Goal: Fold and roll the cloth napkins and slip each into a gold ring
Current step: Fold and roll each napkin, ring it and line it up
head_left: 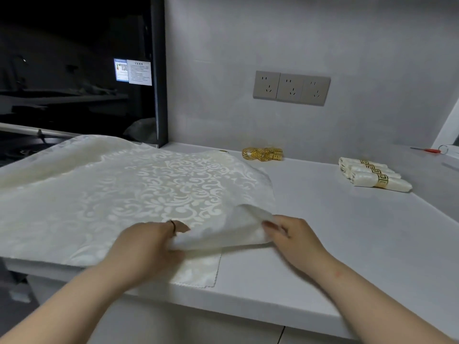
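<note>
The left hand, a thin ring on one finger, is curled round the near end of a turned-over fold of the napkin, low in the centre of the frame. The other end of the same fold is pinched by the right hand, fingertips on top and thumb hidden beneath. The fold is raised into a soft, rounded lip with a plain matt underside.

The napkin is a cream damask cloth, faintly glossy, woven with pale scrolls and leaves. It is spread flat across the left and centre of the frame, its far left edge rumpled. A zigzag-cut hem is seen below the fold, near the front lip of the surface; whether it belongs to the same cloth cannot be told. The surface is a smooth, matt, light grey slab.

Towards the upper right, three rolled napkins are laid side by side, each held inside a gold band pierced with a key pattern. A loose heap of gold rings is piled against the grey wall. Three grey sockets are set in a row above it. Red-handled scissors are seen at the far right edge.
</note>
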Tool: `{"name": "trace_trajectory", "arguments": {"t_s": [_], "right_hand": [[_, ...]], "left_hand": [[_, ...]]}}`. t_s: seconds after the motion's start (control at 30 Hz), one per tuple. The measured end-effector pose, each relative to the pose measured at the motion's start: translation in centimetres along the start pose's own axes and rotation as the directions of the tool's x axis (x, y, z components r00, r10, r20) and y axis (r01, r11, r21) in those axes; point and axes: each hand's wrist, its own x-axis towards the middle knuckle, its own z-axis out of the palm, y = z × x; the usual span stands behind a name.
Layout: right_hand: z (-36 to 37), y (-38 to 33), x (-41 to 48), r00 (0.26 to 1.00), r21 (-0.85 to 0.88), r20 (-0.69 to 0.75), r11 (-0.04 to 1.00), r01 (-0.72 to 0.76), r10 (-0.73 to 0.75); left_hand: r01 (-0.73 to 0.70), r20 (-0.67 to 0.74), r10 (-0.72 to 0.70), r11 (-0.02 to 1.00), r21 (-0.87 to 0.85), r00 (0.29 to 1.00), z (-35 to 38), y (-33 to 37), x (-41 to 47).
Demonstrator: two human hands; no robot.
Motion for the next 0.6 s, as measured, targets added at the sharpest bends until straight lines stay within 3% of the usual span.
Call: {"name": "trace_trajectory", "arguments": {"t_s": [0.27, 0.43, 0.5, 0.6], "right_hand": [[-6.7, 4.4, -2.3, 0.939, 0.107, -0.277, 0.978, -0.179, 0.202], [-11.0, 6.1, -5.5, 0.846, 0.150, -0.424, 0.946, -0.286, 0.323], [-12.0, 6.7, -6.9, 0.819, 0.140, -0.455, 0.936, -0.323, 0.350], [-12.9, 7.0, -8.9, 0.775, 0.146, -0.487, 0.912, -0.383, 0.403]], "left_hand": [[0.164, 0.212, -0.182, 0.981, 0.101, 0.960, -2.5, -6.7, 2.4], [0.262, 0.129, -0.232, 0.913, -0.312, 0.964, -3.2, -8.9, 3.2], [0.258, 0.193, -0.202, 0.906, -0.337, 0.960, -3.1, -9.1, 3.3], [0.210, 0.365, -0.046, 0.880, -0.425, 0.930, -3.3, -8.0, 2.8]]}}
